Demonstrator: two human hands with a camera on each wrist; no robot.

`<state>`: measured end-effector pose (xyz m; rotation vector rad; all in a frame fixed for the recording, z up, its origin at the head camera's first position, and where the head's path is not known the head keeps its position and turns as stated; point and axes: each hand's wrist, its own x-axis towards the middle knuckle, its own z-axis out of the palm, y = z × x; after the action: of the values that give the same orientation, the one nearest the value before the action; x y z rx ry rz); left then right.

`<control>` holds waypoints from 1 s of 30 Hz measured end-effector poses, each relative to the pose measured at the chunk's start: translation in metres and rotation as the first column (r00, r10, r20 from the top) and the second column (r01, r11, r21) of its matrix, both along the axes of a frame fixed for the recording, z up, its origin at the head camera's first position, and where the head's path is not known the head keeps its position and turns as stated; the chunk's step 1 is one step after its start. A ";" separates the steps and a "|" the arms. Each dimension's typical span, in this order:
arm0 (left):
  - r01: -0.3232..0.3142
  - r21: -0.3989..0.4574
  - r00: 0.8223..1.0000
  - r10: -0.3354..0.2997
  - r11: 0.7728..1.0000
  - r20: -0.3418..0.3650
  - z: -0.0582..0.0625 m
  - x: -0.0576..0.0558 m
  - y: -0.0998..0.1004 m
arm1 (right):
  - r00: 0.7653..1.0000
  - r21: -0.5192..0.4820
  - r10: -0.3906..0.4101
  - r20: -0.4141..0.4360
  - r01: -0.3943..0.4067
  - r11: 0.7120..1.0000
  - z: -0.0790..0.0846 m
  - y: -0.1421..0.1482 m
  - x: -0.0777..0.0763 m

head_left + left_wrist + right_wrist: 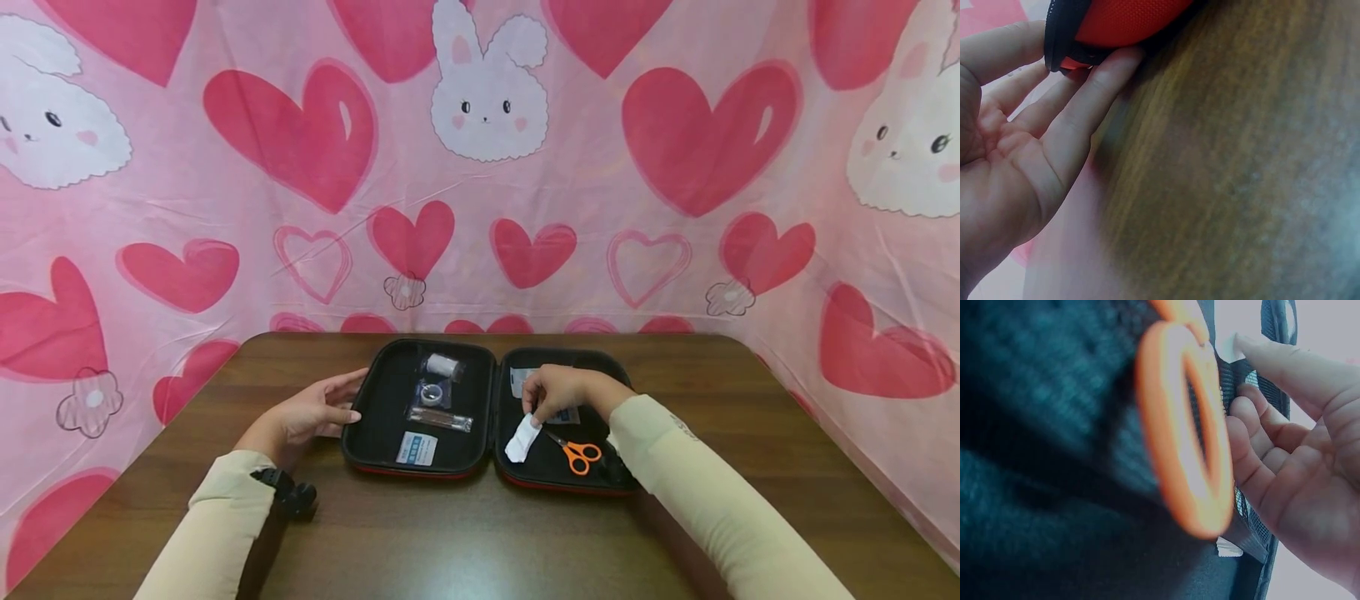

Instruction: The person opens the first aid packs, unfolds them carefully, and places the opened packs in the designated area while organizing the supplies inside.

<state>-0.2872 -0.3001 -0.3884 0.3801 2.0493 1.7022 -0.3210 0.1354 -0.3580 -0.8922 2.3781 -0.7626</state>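
Note:
A black first-aid case (382, 417) with a red outer shell lies unfolded on the table. My left hand (309, 414) grips its left rim, thumb on the zipped edge and fingers under the red shell (1129, 22). Over the right half, my right hand (561, 392) pinches a small white folded piece (522, 439), like gauze or a soft packet, between thumb and fingers. Orange-handled scissors (582, 457) are beside it, their handle loop (1166, 425) large in the right wrist view. The blades are mostly hidden.
The left half holds a white bandage roll (442, 365), a tape roll (431, 395), a clear packet of brown sticks (441, 419) and a blue-white sachet (417, 448). A pale packet (519, 382) sits behind my right hand. Beyond the wooden table (465, 533) hangs a pink cloth (465, 183).

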 end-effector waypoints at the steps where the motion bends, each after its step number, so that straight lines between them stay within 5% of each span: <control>1: 0.001 0.000 1.000 -0.001 1.000 0.001 0.000 0.000 0.000 | 1.000 -0.003 -0.003 0.000 0.003 1.000 0.000 0.001 0.000; 17: 0.007 -0.007 1.000 -0.007 1.000 -0.006 0.000 -0.001 -0.001 | 0.977 -0.177 -0.159 0.140 0.183 0.967 0.006 0.032 0.007; 30: 0.003 0.010 1.000 -0.003 1.000 0.007 -0.001 -0.001 0.000 | 0.966 -0.280 -0.250 0.059 0.256 0.925 0.013 0.050 0.023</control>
<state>-0.2884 -0.3005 -0.3898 0.3797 2.0344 1.7103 -0.2976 0.1855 -0.3445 -0.6836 2.4304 -1.2372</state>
